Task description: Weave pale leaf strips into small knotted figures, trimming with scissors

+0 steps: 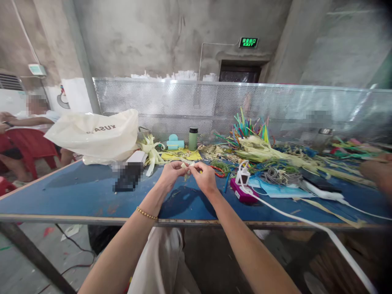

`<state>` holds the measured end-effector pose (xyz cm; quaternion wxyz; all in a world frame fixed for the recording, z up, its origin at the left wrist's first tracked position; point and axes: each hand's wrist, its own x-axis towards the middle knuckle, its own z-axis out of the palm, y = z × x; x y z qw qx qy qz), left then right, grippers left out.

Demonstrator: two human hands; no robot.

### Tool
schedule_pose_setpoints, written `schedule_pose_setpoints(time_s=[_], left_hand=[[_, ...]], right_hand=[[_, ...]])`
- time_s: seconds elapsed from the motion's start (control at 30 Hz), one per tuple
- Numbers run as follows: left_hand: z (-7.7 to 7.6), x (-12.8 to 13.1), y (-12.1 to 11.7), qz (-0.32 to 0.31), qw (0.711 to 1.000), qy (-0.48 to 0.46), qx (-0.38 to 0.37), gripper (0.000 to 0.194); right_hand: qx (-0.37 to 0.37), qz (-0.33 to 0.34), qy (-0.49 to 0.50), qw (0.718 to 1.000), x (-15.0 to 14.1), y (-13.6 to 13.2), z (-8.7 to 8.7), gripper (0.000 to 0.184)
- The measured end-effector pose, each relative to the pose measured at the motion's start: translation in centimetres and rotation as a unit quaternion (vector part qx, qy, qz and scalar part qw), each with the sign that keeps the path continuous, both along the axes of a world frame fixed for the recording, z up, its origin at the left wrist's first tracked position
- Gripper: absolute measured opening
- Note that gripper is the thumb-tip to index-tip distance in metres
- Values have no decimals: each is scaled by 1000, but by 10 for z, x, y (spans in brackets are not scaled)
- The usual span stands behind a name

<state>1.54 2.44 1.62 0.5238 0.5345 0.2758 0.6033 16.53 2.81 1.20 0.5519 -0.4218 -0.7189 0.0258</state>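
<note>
At the frame's centre, our left grip (170,174) and right grip (206,176) both pinch a small pale piece (184,166) above the blue desk (82,194); a white bag (98,141) sits centre-left.

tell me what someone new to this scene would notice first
Probably the left hand and right hand, close together over the blue table with a small pale piece between them. Next might come the big white bag on the table's left side and the many-coloured strands sticking up at the back, right of centre. A green exit sign glows high above them.
</note>
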Motion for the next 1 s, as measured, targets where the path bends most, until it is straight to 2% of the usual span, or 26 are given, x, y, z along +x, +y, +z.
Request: schedule_pose_setpoints(time_s=[0.13,0.23,0.43,0.53,0.6,0.77,0.9,1.0], left_hand=[[1,-2,0,1,999,-33,-13,24],[2,-3,2,7,998,-57,-30,24],[-2,-2,5,36,999,-37,-15,26],[-3,-2,5,56,998,-26,-5,26],[-3,-1,5,67,998,-24,1,25],[-1,-1,3,73,997,-14,-1,25],[0,-2,2,92,996,-9,-3,23],[1,-3,2,95,996,5,1,22]], right_hand=[[-59,43,26,997,1,-2,3,33],[-85,83,12,993,1,-2,3,27],[-102,65,24,992,0,-1,-1,18],[-146,106,97,979,-2,-2,-2,13],[-168,140,144,965,-4,-4,-2,18],[-216,232,175,932,-1,-11,6,26],[-207,272,159,926,2,-13,9,26],[-147,225,115,956,2,-10,6,22]])
